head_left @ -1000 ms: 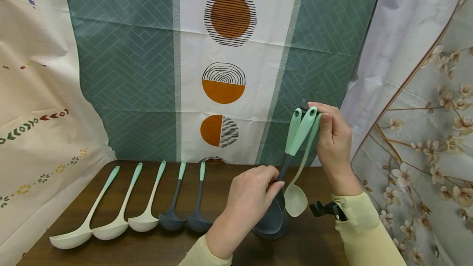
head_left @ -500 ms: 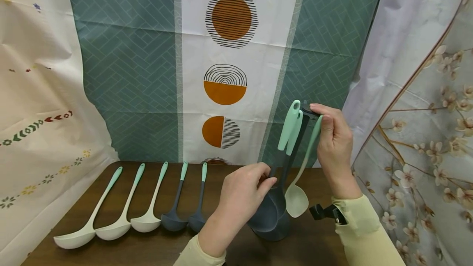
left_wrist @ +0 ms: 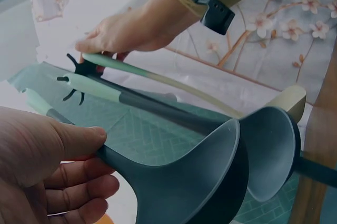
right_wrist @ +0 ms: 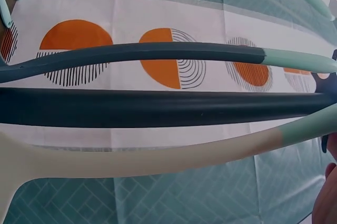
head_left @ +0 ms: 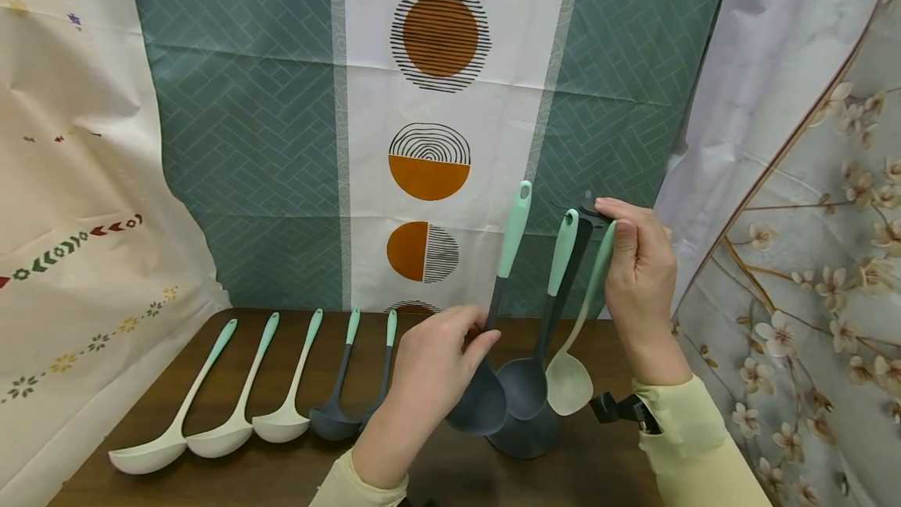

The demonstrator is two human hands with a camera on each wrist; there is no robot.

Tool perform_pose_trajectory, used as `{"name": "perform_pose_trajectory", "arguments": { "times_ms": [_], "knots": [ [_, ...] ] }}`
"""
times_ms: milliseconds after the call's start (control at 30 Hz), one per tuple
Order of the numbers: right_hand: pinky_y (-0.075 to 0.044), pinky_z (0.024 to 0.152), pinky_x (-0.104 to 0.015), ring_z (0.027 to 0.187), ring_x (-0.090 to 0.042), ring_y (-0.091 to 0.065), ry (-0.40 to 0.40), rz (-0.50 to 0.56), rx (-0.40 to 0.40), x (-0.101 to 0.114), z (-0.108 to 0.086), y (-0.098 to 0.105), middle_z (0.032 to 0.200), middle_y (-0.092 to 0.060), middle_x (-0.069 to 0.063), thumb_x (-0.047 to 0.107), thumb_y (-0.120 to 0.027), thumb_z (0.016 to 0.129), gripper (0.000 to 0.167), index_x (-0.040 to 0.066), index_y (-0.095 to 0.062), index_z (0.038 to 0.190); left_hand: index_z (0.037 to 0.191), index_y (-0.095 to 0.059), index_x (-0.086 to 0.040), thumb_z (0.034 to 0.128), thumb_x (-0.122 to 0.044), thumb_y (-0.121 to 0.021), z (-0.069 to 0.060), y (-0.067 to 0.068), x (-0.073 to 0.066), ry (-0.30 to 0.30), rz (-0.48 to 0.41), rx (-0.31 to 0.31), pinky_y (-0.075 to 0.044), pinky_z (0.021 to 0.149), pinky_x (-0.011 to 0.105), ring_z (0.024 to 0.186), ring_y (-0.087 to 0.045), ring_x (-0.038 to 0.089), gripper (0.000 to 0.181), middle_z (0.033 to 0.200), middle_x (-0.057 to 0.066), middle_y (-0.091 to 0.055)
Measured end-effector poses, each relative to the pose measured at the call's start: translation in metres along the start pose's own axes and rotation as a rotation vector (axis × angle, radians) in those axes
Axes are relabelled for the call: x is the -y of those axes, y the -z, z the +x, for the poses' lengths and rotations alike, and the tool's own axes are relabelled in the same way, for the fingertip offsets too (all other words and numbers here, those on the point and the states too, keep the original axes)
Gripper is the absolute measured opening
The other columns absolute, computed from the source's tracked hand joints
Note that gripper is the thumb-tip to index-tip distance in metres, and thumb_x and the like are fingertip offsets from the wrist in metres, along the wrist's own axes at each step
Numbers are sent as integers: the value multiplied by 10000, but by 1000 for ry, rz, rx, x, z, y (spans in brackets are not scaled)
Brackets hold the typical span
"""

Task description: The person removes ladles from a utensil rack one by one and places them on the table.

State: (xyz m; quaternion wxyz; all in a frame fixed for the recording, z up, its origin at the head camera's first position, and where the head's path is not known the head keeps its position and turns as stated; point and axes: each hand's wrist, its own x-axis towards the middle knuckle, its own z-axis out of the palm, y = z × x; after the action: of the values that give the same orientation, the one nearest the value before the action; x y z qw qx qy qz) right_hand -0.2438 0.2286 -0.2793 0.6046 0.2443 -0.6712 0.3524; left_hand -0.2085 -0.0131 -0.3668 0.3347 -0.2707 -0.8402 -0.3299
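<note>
My left hand (head_left: 425, 382) pinches a dark grey ladle (head_left: 482, 405) by its neck, just above the bowl; its mint handle points up, apart from the stand. At the right, my right hand (head_left: 640, 272) grips the hooked top of a dark utensil stand (head_left: 533, 438), thumb beside a mint handle end. A second dark ladle (head_left: 524, 390) and a cream ladle (head_left: 568, 383) hang from that stand. In the left wrist view the held ladle (left_wrist: 184, 187) partly covers the hanging dark ladle (left_wrist: 271, 150). The right wrist view shows the stand's pole (right_wrist: 158, 109) between two ladle handles.
On the brown table (head_left: 274, 483), cream ladles (head_left: 151, 451) and dark ladles (head_left: 332, 421) lie in a row at the left. My left forearm partly hides the rightmost one (head_left: 387, 358). A patterned cloth (head_left: 239, 139) hangs behind; a floral curtain (head_left: 809, 319) is at the right.
My left hand has drawn the dark ladle leftward, away from the stand and the ladle that hangs there. The right hand stays at the stand's top, with barely any shift.
</note>
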Motion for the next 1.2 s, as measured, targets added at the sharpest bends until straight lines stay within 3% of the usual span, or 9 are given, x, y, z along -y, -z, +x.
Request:
{"name": "perform_pose_trajectory", "arguments": {
  "times_ms": [433, 667, 933, 1200],
  "knots": [
    [-342, 1068, -356, 1214, -266, -704, 3, -81, 1, -9, -2, 4, 1240, -786, -137, 416, -516, 1148, 510, -8, -780, 1249, 918, -714, -198, 935, -239, -919, -3, 4, 18, 32, 62, 3, -451, 569, 242, 652, -530, 47, 210, 768, -116, -615],
    [-348, 1238, -469, 1209, -347, -684, 13, -65, 2, -13, -2, 4, 1248, -780, -156, 391, -522, 1152, 494, -21, -778, 1250, 956, -753, -180, 955, -229, -900, -2, 5, 30, 72, 69, 17, -474, 585, 257, 661, -565, 62, 155, 814, -93, -689],
    [-407, 1231, -473, 1252, -355, -675, 11, -65, 8, -15, -4, 2, 1259, -769, -164, 348, -540, 1159, 445, -13, -778, 1266, 885, -694, -208, 976, -232, -881, -2, -3, 44, 148, 55, 64, -429, 554, 285, 614, -489, 64, 209, 723, -109, -582],
    [-428, 1212, -456, 1267, -340, -675, 8, -109, 3, -12, -5, 3, 1269, -768, -149, 359, -540, 1160, 438, 16, -783, 1283, 885, -711, -207, 985, -253, -873, -3, -18, 61, 197, 76, 105, -445, 563, 298, 611, -508, 76, 196, 715, -106, -597]
  ]
}}
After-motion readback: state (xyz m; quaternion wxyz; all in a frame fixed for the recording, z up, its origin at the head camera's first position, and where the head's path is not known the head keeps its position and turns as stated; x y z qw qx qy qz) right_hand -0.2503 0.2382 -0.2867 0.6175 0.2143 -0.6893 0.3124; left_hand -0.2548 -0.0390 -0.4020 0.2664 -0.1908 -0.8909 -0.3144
